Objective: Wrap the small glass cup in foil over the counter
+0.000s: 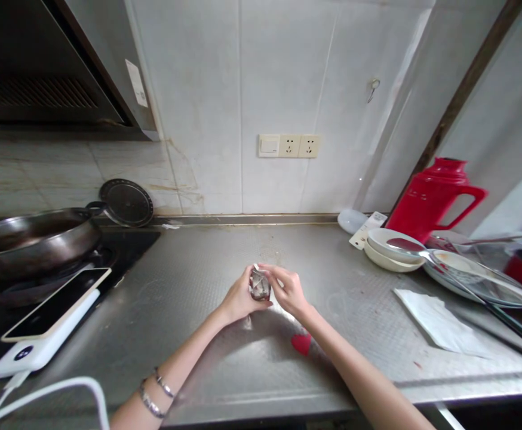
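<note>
My left hand (239, 297) is wrapped around a small round container (260, 285), which it holds just above the steel counter. The container's top looks silvery and crinkled, with dark brown showing around it; its exact kind is too small to make out. My right hand (288, 289) is closed, with bent fingers at the container's right rim. Its index fingertip reaches the far edge, beside a small whitish flap. What the right fingertips pinch is partly hidden. A red, rounded flat piece (301, 343) lies on the counter under my right forearm.
A pan (32, 239) sits on the stove at left, near a phone on a white power bank (32, 356) with a cable. At right are a red thermos (435, 200), stacked bowls (393, 257), utensils and a folded white paper (438, 319). Tiled wall and sockets (299, 146) stand behind.
</note>
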Available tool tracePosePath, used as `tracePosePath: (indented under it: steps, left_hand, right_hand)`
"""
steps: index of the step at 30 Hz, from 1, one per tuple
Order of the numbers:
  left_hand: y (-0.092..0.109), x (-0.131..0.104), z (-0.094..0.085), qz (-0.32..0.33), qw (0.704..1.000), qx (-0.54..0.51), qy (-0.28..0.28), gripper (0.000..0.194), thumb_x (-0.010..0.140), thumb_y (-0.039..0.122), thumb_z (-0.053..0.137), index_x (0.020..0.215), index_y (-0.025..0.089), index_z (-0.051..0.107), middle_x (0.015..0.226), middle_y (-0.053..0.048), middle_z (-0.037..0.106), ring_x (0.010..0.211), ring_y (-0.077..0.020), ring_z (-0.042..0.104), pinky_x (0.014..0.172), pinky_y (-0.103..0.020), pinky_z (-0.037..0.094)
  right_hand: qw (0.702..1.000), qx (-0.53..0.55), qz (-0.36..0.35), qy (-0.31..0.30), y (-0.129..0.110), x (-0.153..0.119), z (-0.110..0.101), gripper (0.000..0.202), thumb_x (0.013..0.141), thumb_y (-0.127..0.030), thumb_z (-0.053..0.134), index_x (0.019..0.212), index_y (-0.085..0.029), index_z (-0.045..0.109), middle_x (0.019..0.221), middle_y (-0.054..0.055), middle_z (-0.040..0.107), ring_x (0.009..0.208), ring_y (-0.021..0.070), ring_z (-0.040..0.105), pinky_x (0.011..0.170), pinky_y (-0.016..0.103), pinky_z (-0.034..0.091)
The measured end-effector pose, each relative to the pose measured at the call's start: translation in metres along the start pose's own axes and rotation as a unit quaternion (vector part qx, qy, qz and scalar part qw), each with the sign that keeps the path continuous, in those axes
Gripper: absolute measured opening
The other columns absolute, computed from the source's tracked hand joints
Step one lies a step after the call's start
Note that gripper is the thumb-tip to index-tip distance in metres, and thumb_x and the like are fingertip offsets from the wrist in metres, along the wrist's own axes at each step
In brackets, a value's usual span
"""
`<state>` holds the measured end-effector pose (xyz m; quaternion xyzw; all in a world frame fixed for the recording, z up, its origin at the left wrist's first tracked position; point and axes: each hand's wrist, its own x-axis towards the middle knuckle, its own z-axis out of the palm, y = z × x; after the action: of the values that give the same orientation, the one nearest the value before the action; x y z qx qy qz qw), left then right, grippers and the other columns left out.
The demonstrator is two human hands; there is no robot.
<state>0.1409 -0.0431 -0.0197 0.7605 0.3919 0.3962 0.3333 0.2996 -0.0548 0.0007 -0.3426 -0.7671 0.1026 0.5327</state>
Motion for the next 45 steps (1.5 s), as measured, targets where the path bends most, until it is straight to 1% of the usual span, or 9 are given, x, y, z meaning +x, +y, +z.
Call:
tracePosePath:
  steps: [7,16,18,22,27,29,34,41,45]
  left_hand:
    - [0.004,0.002,-0.001,0.027,0.999,-0.028,0.000,0.074,0.060,0.028,0.077,0.123,0.021,0.039,0.115,-0.008,0.059,0.098,-0.0205,0.059,0.084,-0.031,0.046]
    - [-0.004,0.004,-0.001,0.000,0.999,-0.032,-0.005,0.071,0.060,0.022,0.072,0.121,0.017,0.037,0.100,-0.005,0.063,0.088,-0.0191,0.062,0.081,-0.033,0.048]
    - [-0.002,0.004,0.001,0.019,1.000,-0.022,-0.012,0.073,0.058,0.022,0.074,0.121,0.018,0.039,0.107,-0.007,0.062,0.094,-0.0212,0.061,0.085,-0.034,0.047]
    - [0.002,0.003,0.004,0.026,0.999,-0.011,-0.020,0.077,0.055,0.022,0.078,0.122,0.020,0.041,0.112,-0.006,0.060,0.096,-0.0219,0.060,0.083,-0.033,0.047]
    - [0.004,-0.001,0.003,0.005,1.000,0.009,-0.015,0.083,0.052,0.024,0.081,0.124,0.021,0.041,0.109,-0.004,0.061,0.093,-0.0206,0.059,0.083,-0.033,0.045]
    - [0.004,-0.001,0.003,0.000,1.000,0.010,-0.017,0.078,0.054,0.024,0.081,0.122,0.020,0.043,0.103,-0.004,0.063,0.088,-0.0194,0.060,0.080,-0.032,0.045]
    - [0.004,-0.001,0.002,-0.015,1.000,0.008,-0.015,0.065,0.055,0.025,0.078,0.111,0.018,0.047,0.087,-0.001,0.063,0.076,-0.0169,0.059,0.068,-0.028,0.045]
    - [0.006,0.001,0.002,0.023,1.000,0.002,-0.006,0.056,0.060,0.025,0.073,0.110,0.018,0.048,0.101,-0.007,0.065,0.091,-0.0217,0.063,0.079,-0.031,0.049]
    - [0.001,0.002,0.003,-0.001,1.000,0.018,0.010,0.069,0.056,0.028,0.076,0.117,0.017,0.044,0.111,-0.010,0.064,0.099,-0.0239,0.062,0.086,-0.033,0.048]
  right_hand:
    - [0.990,-0.045,-0.137,-0.001,0.002,-0.004,0.000,0.034,0.089,-0.010,0.041,0.119,-0.018,0.056,0.113,0.012,0.067,0.109,0.0200,0.062,0.090,0.035,0.054]
    - [0.952,-0.094,-0.288,-0.038,-0.018,-0.005,0.002,0.040,0.084,-0.004,0.036,0.119,-0.012,0.051,0.099,0.013,0.070,0.109,0.0214,0.061,0.087,0.036,0.056]
    - [0.955,-0.100,-0.279,-0.016,-0.016,-0.003,-0.003,0.039,0.085,-0.005,0.036,0.120,-0.013,0.050,0.104,0.013,0.069,0.110,0.0216,0.060,0.090,0.038,0.055]
    - [0.972,-0.127,-0.191,0.045,-0.001,0.003,-0.013,0.031,0.088,-0.006,0.039,0.112,-0.017,0.055,0.102,0.011,0.069,0.103,0.0203,0.064,0.092,0.039,0.052]
    - [0.984,-0.174,-0.042,-0.024,0.008,0.004,-0.010,0.021,0.091,-0.014,0.040,0.089,-0.016,0.061,0.071,0.006,0.068,0.064,0.0161,0.065,0.061,0.025,0.052]
    - [0.984,-0.171,-0.024,-0.044,0.007,0.002,-0.007,0.021,0.091,-0.015,0.040,0.090,-0.016,0.061,0.069,0.006,0.067,0.059,0.0149,0.063,0.057,0.023,0.049]
    - [0.984,-0.131,-0.107,-0.048,0.002,0.000,-0.004,0.025,0.090,-0.011,0.039,0.106,-0.016,0.058,0.098,0.013,0.070,0.088,0.0205,0.067,0.075,0.030,0.055]
    - [0.958,-0.147,-0.233,-0.074,-0.001,-0.003,0.000,0.034,0.087,-0.005,0.037,0.116,-0.012,0.052,0.110,0.017,0.066,0.118,0.0242,0.055,0.094,0.039,0.052]
    - [0.953,-0.150,-0.249,-0.088,-0.004,-0.004,0.000,0.036,0.084,-0.002,0.036,0.114,-0.013,0.053,0.110,0.016,0.067,0.120,0.0232,0.053,0.098,0.040,0.050]
